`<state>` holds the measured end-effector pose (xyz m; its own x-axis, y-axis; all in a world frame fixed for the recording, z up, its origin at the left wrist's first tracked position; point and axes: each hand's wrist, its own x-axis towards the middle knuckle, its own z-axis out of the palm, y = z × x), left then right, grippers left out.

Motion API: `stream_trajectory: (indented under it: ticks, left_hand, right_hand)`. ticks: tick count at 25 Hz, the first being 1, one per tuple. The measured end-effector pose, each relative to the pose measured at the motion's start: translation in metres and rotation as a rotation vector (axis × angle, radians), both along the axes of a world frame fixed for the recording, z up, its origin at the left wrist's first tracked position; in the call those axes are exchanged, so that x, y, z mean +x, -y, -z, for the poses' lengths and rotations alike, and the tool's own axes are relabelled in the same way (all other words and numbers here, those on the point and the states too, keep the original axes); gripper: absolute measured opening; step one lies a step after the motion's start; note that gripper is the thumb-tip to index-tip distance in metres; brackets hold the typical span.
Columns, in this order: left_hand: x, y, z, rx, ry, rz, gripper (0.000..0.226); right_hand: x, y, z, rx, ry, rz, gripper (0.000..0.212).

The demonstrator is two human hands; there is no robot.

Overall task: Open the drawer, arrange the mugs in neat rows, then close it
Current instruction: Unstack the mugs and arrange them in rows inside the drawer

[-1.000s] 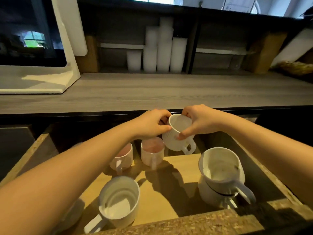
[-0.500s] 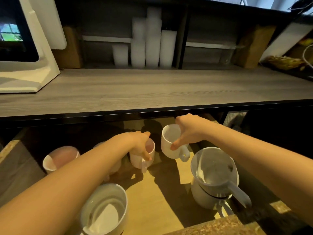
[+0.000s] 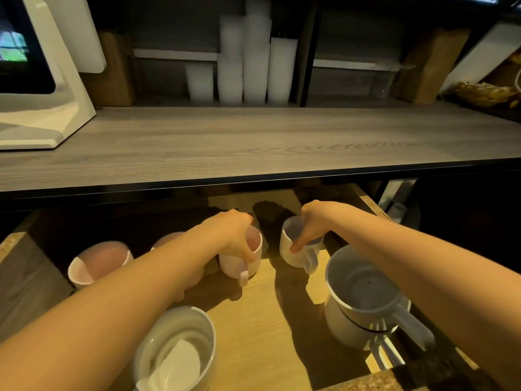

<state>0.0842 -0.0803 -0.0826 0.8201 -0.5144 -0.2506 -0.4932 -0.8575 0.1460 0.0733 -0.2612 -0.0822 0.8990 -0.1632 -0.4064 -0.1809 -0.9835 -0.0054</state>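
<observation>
In the open wooden drawer (image 3: 270,342) I'm mid-arranging: my left hand (image 3: 234,235) grips the pink-lined ribbed mug (image 3: 242,256), my right hand (image 3: 311,227) pinches the white ribbed mug (image 3: 293,252); next, seat both side by side.

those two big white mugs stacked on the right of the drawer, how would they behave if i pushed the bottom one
The stacked mugs look apt to tip: the upper one sits tilted, not nested square. They seem glazed ceramic, so probably heavy, slippery and chippable. On the smooth drawer floor the bottom one would likely slide.
</observation>
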Motion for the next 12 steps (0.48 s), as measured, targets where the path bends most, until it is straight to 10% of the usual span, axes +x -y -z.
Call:
stream_trajectory:
  ticks: [12]
  left_hand:
    - [0.0,0.005,0.0,0.018,-0.021,0.019,0.066]
  right_hand:
    - [-0.004,-0.003,-0.003,-0.032,-0.024,0.003,0.076]
